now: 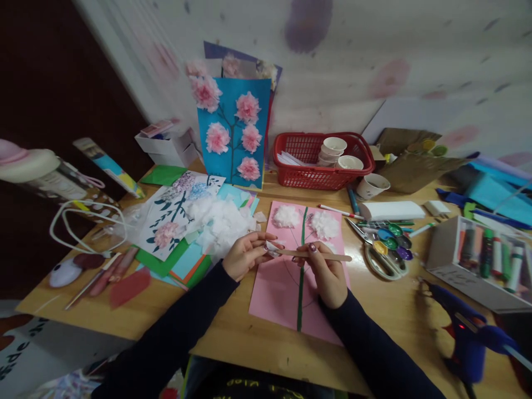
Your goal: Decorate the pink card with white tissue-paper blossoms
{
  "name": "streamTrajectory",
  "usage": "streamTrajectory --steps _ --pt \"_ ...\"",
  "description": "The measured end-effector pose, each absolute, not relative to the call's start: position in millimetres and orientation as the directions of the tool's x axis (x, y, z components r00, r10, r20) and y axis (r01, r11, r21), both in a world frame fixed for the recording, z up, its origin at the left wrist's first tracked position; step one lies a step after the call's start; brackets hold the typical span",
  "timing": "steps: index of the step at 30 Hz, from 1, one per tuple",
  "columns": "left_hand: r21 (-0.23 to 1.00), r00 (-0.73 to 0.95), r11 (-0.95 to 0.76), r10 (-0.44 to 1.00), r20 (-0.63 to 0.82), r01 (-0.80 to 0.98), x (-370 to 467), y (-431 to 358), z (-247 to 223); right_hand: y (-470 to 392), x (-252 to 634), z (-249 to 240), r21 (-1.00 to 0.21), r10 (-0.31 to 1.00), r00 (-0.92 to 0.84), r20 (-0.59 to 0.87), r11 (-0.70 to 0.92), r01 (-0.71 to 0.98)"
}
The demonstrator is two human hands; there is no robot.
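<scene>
My left hand [248, 256] pinches a small piece of white tissue paper [272, 247]. Held in my right hand [326, 274] is a flat wooden craft stick [338, 257], its left end touching the tissue piece. Both hands are above a pink sheet [274, 293] that has a green painted stem [300, 299] down its middle. Fluffy white tissue flowers [325, 224] sit on the upper part of the sheet, and thin drawn lines branch from the stem. A heap of white tissue pieces [224, 221] lies to the left, over coloured papers.
A blue card with pink tissue flowers [233, 133] leans at the back, beside a red basket [286, 176] holding paper cups. Scissors [386, 265] and paint-stained spoons [388, 243] lie right of the sheet. A blue glue gun [467, 332] with a lit red light stands near a marker box [465, 280].
</scene>
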State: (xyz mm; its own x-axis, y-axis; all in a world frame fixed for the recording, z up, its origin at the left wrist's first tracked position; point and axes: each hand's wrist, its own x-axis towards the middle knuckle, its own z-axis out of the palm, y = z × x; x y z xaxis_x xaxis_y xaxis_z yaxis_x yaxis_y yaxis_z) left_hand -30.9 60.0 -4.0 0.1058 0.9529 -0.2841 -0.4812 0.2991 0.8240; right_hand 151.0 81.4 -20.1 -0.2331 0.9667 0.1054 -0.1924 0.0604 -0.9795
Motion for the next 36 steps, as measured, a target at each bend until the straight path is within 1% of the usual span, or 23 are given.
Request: streamTrajectory --steps 2,4,8,11,14,17,20,23,25,30,33,36 --pt "0.813 0.119 0.298 0.954 -0.276 -0.5 -31.0 59.6 -2.8 81.5 150.7 -19.3 -0.979 0.969 -0.226 0.104 0.06 -0.192" --pt "0.832 0.118 0.279 0.96 -0.254 -0.48 -30.9 59.5 -4.1 80.8 150.3 -17.9 -0.982 0.971 -0.219 0.098 0.059 -0.18" --pt "0.928 0.021 0.192 0.98 -0.196 -0.32 -31.0 60.4 -10.7 79.1 150.6 -15.4 -0.983 0.971 -0.22 0.096 0.057 -0.174" --pt "0.952 -0.012 0.152 0.987 -0.161 -0.267 -32.6 61.1 -11.6 80.2 152.4 -16.7 -0.976 0.988 -0.129 0.085 0.057 -0.209" --pt "0.968 0.043 0.11 0.994 -0.103 -0.225 -33.9 60.8 -8.5 82.4 153.6 -18.5 -0.972 0.998 -0.04 0.047 0.037 -0.233" --pt "0.982 0.115 0.111 0.989 -0.094 -0.154 -32.0 59.0 -6.4 82.4 152.8 -17.5 -0.981 0.996 -0.081 0.036 0.019 -0.195" --pt "0.992 0.143 0.113 0.984 -0.103 -0.061 -28.2 56.5 -6.1 80.5 151.5 -15.5 -0.989 0.988 -0.144 0.047 0.026 -0.147" --pt "0.994 0.177 0.107 0.979 -0.104 -0.005 -25.6 54.4 -5.1 79.7 151.4 -15.5 -0.989 0.984 -0.168 0.064 0.039 -0.143" --pt "0.993 0.211 0.114 0.971 -0.109 -0.011 -25.2 53.4 -3.8 80.3 151.7 -16.3 -0.988 0.984 -0.166 0.066 0.041 -0.15" --pt "0.983 0.293 0.134 0.952 -0.092 -0.124 -26.0 51.9 -3.3 82.1 151.4 -16.5 -0.988 0.988 -0.146 0.054 0.032 -0.151" --pt "0.982 0.271 0.139 0.957 -0.1 -0.129 -25.6 52.5 -5.9 81.9 151.0 -15.0 -0.988 0.989 -0.132 0.071 0.051 -0.147" --pt "0.978 0.209 0.151 0.971 -0.12 -0.143 -26.5 55.6 -10.0 82.7 151.7 -13.6 -0.99 0.994 -0.083 0.076 0.065 -0.128"
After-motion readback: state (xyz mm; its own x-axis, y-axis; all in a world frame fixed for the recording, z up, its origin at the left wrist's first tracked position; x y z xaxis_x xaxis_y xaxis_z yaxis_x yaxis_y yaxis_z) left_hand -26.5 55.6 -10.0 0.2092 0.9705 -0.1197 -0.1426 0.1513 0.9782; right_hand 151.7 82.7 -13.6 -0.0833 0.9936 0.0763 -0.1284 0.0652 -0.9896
